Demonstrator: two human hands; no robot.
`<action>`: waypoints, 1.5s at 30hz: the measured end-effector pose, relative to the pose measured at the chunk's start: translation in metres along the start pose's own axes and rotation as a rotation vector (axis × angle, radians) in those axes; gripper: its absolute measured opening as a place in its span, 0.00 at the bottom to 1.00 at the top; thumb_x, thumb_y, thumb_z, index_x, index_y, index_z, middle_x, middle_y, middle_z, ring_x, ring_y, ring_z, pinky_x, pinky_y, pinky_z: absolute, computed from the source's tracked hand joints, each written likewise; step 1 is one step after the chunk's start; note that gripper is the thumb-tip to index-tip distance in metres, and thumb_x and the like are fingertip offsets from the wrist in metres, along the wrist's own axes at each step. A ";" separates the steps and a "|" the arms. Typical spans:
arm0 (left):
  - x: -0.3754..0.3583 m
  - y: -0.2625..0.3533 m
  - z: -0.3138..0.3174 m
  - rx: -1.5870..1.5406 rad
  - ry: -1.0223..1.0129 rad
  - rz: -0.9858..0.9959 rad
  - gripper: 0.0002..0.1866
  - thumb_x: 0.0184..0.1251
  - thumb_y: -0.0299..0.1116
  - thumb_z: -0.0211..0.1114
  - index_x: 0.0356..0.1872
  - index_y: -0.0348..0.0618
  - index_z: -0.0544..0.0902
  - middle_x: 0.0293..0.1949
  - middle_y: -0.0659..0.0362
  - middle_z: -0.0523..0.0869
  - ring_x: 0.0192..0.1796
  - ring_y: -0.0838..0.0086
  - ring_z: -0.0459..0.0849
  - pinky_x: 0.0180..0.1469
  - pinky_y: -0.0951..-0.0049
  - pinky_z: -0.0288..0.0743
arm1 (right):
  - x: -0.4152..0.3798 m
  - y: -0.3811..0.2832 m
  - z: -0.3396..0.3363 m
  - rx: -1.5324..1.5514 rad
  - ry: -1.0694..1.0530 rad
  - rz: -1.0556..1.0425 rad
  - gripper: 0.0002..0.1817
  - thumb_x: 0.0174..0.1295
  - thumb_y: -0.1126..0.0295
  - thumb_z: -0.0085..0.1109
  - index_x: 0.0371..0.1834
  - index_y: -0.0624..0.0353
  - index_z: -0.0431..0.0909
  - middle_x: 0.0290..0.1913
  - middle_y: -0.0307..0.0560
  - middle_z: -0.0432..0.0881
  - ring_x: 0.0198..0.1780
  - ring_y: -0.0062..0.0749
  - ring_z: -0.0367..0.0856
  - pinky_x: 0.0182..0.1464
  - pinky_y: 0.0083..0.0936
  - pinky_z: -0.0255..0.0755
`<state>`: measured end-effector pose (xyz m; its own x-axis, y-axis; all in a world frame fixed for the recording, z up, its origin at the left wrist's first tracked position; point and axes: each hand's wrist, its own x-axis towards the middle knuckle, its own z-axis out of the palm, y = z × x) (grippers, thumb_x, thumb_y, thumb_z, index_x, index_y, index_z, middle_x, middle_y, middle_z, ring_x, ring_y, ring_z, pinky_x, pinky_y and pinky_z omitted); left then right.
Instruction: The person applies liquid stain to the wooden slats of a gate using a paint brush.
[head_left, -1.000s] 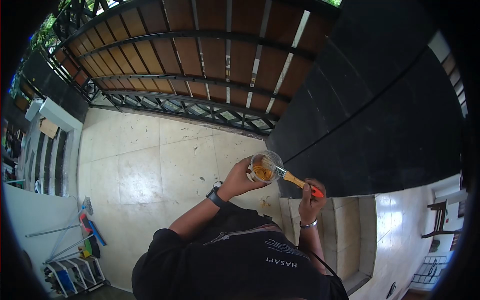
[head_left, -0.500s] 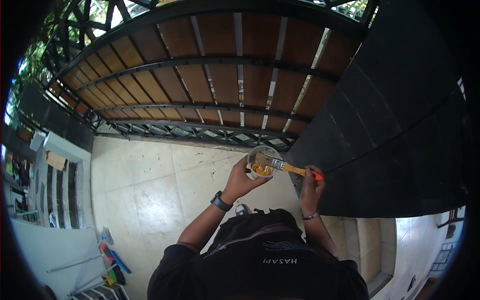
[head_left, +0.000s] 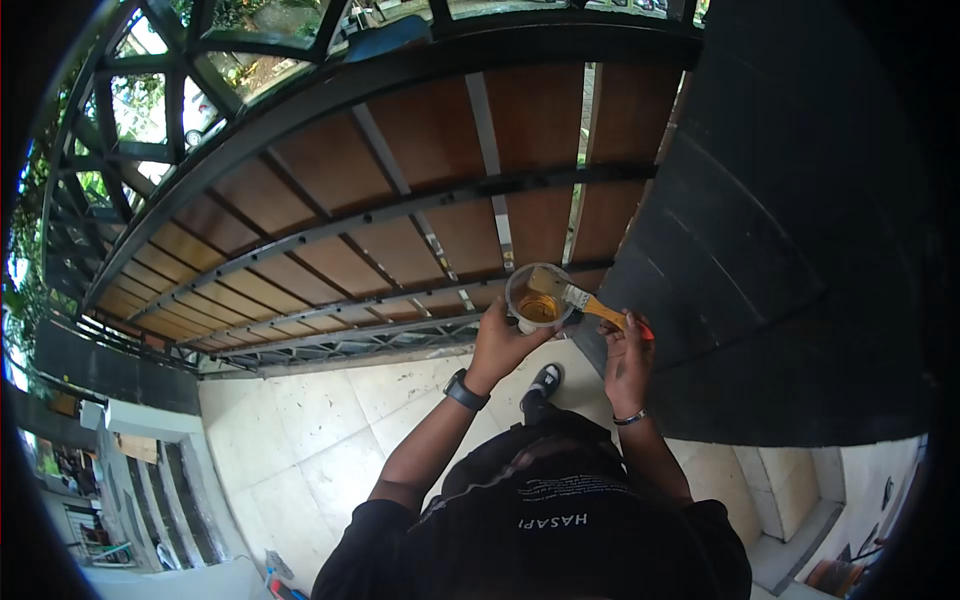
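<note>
My left hand [head_left: 503, 345] wraps round a clear plastic cup [head_left: 518, 287] with amber liquid [head_left: 540, 308] in its bottom. In my right hand [head_left: 627, 362] is a flat paintbrush [head_left: 598, 310], gripped by its orange, red-tipped handle. Its metal band and bristles reach over the cup's rim, with the bristles inside the cup's outline. Beyond both hands stands a gate of brown wooden slats [head_left: 395, 245] in a black metal frame [head_left: 330, 222].
To the right rises a large black panel [head_left: 760, 290]. Pale floor tiles [head_left: 300, 430] lie below, with my shoe [head_left: 547, 378] on them. Steps [head_left: 165, 490] are at the left, and a mop head [head_left: 278, 565] is at the lower left.
My view has shifted nearer the gate, and my shoe now shows further forward. The brush is tilted more steeply, its bristles dipping toward the cup. Both hands keep their holds.
</note>
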<state>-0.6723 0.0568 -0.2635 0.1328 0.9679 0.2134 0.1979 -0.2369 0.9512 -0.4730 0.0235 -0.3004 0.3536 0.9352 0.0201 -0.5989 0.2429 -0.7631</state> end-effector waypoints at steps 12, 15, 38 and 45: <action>0.184 -0.014 0.024 -0.069 -0.102 0.115 0.37 0.50 0.33 0.80 0.61 0.31 0.71 0.54 0.49 0.82 0.58 0.66 0.82 0.61 0.66 0.75 | 0.153 0.013 0.052 0.256 0.147 -0.245 0.15 0.70 0.63 0.58 0.52 0.61 0.75 0.44 0.47 0.83 0.45 0.31 0.83 0.54 0.33 0.74; 0.200 -0.017 0.017 -0.108 -0.214 0.096 0.40 0.51 0.29 0.80 0.65 0.32 0.67 0.59 0.50 0.79 0.61 0.67 0.79 0.64 0.66 0.73 | 0.177 0.006 0.067 0.273 0.179 -0.383 0.15 0.72 0.63 0.55 0.53 0.61 0.74 0.47 0.49 0.83 0.48 0.33 0.83 0.55 0.32 0.74; 0.170 -0.052 -0.108 0.135 -0.599 0.012 0.43 0.40 0.30 0.84 0.62 0.36 0.71 0.57 0.52 0.80 0.59 0.67 0.80 0.63 0.66 0.74 | 0.207 0.026 0.138 0.168 0.627 -0.855 0.14 0.71 0.68 0.58 0.50 0.71 0.76 0.39 0.53 0.85 0.38 0.30 0.86 0.46 0.23 0.78; 0.173 -0.057 -0.105 0.144 -0.640 0.056 0.43 0.40 0.32 0.85 0.61 0.37 0.72 0.55 0.53 0.81 0.58 0.69 0.81 0.61 0.68 0.76 | 0.207 0.061 0.122 0.055 0.660 -0.768 0.13 0.69 0.69 0.61 0.47 0.70 0.78 0.37 0.48 0.85 0.37 0.27 0.86 0.43 0.22 0.81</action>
<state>-0.7625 0.2469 -0.2578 0.6891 0.7233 0.0444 0.2960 -0.3369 0.8938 -0.5240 0.2636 -0.2643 0.9733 0.1961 0.1192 -0.0690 0.7454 -0.6630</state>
